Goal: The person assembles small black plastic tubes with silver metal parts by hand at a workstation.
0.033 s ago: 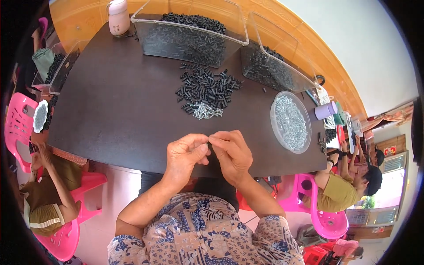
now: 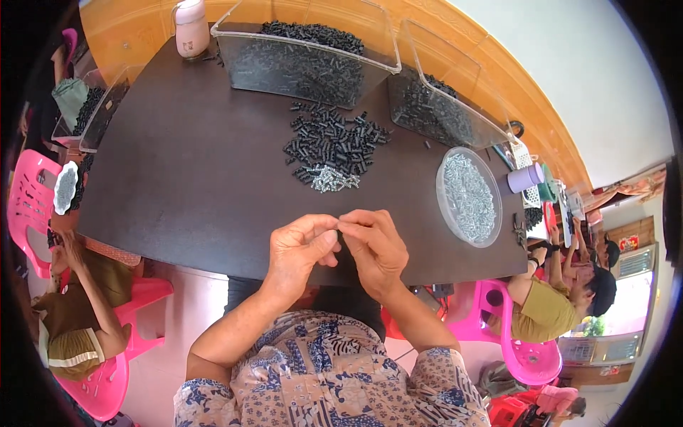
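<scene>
My left hand (image 2: 297,249) and my right hand (image 2: 378,249) meet fingertip to fingertip above the near edge of the dark table (image 2: 192,171). Both are closed in a pinch; whatever sits between the fingers is hidden or too small to make out. Beyond them lies a loose pile of small black ribbed pieces (image 2: 334,139). At its near side is a little heap of small silvery metal pieces (image 2: 331,179). To the right stands a round clear tub (image 2: 442,206) filled with small shiny metal pieces (image 2: 467,199).
Two clear plastic bins (image 2: 306,89) (image 2: 434,128) of black pieces stand along the far edge. A pink flask (image 2: 191,30) is at far left, a purple cup (image 2: 524,178) at right. Other people sit on both sides, near pink chairs (image 2: 530,359).
</scene>
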Motion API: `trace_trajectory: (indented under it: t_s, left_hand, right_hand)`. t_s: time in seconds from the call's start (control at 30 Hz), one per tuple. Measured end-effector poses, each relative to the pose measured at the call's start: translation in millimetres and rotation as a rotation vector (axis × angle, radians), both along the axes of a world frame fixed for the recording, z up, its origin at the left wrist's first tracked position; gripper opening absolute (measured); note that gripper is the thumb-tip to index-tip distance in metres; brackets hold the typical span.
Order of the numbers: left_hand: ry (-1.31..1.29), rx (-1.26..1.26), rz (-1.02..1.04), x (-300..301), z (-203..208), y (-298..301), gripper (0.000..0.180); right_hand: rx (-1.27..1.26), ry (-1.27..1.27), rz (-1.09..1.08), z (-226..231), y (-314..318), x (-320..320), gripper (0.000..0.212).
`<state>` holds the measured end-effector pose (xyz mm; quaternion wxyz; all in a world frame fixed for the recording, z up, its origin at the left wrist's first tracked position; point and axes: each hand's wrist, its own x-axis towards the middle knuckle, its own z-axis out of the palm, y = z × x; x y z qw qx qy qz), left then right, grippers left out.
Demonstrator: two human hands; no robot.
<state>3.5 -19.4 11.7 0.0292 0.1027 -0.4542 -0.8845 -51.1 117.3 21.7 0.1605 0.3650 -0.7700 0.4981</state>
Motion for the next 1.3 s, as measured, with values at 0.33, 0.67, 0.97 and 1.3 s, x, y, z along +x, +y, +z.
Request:
trace_trajectory:
  t_s: [0.33, 0.67, 0.97, 1.3]
  left_hand:
    - [-0.076, -0.099, -0.115, -3.9, 2.3, -3.1, 0.011]
    - [-0.004, -0.008, -0.05, -5.5, 3.5, 6.0, 0.013]
    - [0.048, -0.124, -0.28, 0.0, 0.8, -5.1, 0.029]
    - [0.038, -0.083, -0.138, -0.9, 1.0, 3.9, 0.019]
  right_hand:
    - [-0.048, -0.266, -0.024, 6.7, 10.1, 10.9, 0.033]
    - [0.246, 0.347, 0.018, 5.4, 9.6, -4.7, 0.045]
    - [0.205, 0.417, 0.058, 1.2, 14.7, -9.7, 0.04]
    - [0.16, 0.511, 0.043, -4.2, 10.6, -13.5, 0.034]
